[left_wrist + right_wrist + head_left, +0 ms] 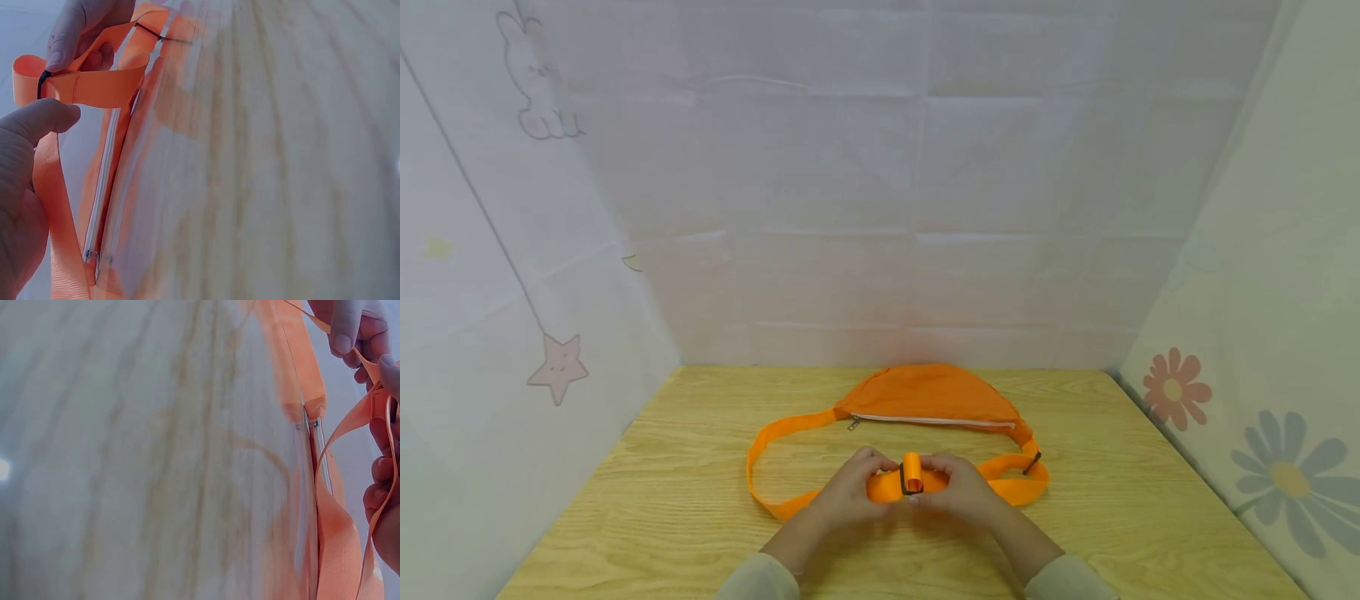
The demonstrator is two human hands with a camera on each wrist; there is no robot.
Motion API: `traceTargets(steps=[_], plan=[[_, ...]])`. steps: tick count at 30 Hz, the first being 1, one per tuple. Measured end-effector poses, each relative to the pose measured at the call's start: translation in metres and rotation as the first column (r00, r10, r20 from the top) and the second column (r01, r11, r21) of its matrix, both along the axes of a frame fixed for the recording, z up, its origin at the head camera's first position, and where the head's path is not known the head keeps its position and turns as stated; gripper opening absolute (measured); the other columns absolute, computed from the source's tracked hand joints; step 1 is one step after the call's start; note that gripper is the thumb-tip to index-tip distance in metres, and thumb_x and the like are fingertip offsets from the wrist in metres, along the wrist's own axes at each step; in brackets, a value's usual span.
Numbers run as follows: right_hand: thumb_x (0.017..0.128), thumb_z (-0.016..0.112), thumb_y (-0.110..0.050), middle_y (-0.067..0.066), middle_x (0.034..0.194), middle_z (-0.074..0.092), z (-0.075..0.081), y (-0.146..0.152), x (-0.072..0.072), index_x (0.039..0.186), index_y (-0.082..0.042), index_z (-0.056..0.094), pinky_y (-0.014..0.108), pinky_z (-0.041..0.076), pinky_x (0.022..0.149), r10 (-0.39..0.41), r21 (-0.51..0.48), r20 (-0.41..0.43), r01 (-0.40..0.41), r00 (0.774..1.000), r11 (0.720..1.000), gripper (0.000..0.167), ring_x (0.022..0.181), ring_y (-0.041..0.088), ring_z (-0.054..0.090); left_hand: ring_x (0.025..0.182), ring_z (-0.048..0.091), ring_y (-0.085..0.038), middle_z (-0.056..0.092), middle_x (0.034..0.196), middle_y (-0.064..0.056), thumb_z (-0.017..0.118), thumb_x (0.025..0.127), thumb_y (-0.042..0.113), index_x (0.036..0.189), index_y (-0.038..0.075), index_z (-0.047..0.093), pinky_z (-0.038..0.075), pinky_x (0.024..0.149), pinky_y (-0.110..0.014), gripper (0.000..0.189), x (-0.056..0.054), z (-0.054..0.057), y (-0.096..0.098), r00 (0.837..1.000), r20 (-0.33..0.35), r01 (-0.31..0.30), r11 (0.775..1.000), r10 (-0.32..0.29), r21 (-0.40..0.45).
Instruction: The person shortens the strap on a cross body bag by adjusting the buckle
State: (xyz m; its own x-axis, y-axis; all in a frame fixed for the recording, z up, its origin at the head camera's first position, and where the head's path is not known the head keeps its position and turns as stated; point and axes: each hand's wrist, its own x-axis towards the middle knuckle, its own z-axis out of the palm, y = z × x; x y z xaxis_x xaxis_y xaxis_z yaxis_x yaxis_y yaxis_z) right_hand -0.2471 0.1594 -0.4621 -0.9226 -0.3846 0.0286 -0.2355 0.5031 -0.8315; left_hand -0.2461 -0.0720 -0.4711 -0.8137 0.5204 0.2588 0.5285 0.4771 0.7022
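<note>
Your left hand (852, 493), fingers curled, pinches the orange strap (786, 423) beside the black slider (902, 480); your right hand (961, 493) grips it at the slider. The strap already passes through, but its raised loop (912, 468) looks not yet drawn flat. Beyond, the bag (932, 393) lies on the table (1090, 450).

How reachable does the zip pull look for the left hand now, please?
Probably yes: only table shows between the left hand and the zip pull, though that hand holds the strap.
</note>
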Motion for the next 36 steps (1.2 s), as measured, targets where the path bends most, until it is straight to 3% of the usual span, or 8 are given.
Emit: traceTargets(steps=[7, 16, 21, 27, 36], plan=[[0.075, 0.085, -0.037, 0.012, 0.129, 0.062, 0.0029, 0.0, 0.0001, 0.128, -0.007, 0.064, 0.052, 0.046, 0.101, -0.033, -0.018, 0.02, 0.033, 0.999, 0.999, 0.064, 0.118, 0.03, 0.057, 0.099, 0.056, -0.015, 0.058, 0.111, -0.002, 0.079, 0.079, 0.025, 0.119, 0.005, 0.064, 0.051, 0.09, -0.029, 0.048, 0.0008, 0.0021, -0.0017, 0.996, -0.013, -0.09, 0.996, 0.089, -0.012], [0.077, 0.084, -0.033, 0.008, 0.123, 0.064, 0.0029, 0.0029, -0.0021, 0.128, -0.004, 0.063, 0.038, 0.052, 0.093, -0.008, -0.042, -0.006, 0.008, 1.0, 0.999, 0.063, 0.108, 0.02, 0.06, 0.089, 0.056, -0.01, 0.062, 0.103, 0.0, 0.081, 0.078, 0.04, 0.109, 0.009, 0.069, 0.051, 0.08, -0.026, 0.045, 0.0005, 0.0008, -0.004, 0.986, -0.034, -0.167, 0.985, 0.166, -0.048], [0.077, 0.084, -0.033, 0.009, 0.122, 0.064, 0.0029, 0.0034, -0.0028, 0.127, -0.004, 0.063, 0.033, 0.052, 0.09, -0.015, -0.047, 0.0, 0.015, 1.0, 0.999, 0.062, 0.106, 0.019, 0.06, 0.087, 0.054, -0.008, 0.062, 0.102, 0.001, 0.08, 0.079, 0.038, 0.108, 0.01, 0.069, 0.049, 0.078, -0.024, 0.042, 0.0003, 0.0016, -0.006, 0.989, -0.032, -0.147, 0.988, 0.146, -0.039], [0.077, 0.084, -0.03, 0.012, 0.125, 0.063, 0.003, 0.0043, -0.0022, 0.127, -0.003, 0.063, 0.04, 0.053, 0.092, -0.027, -0.079, 0.019, 0.028, 0.999, 0.996, 0.061, 0.107, 0.021, 0.061, 0.09, 0.055, -0.009, 0.061, 0.104, -0.002, 0.081, 0.077, 0.026, 0.113, 0.006, 0.07, 0.049, 0.078, -0.023, 0.043, 0.0, 0.0029, -0.008, 0.995, -0.022, -0.094, 0.995, 0.093, -0.018], [0.078, 0.083, -0.034, 0.011, 0.128, 0.061, 0.0035, 0.0048, -0.0014, 0.129, -0.006, 0.063, 0.035, 0.054, 0.089, -0.02, -0.09, 0.036, 0.023, 0.999, 0.996, 0.061, 0.108, 0.021, 0.06, 0.088, 0.053, -0.006, 0.061, 0.104, -0.001, 0.08, 0.08, 0.031, 0.116, 0.008, 0.069, 0.05, 0.079, -0.022, 0.044, -0.0013, -0.0003, -0.0055, 0.997, -0.024, -0.075, 0.995, 0.076, 0.062]])
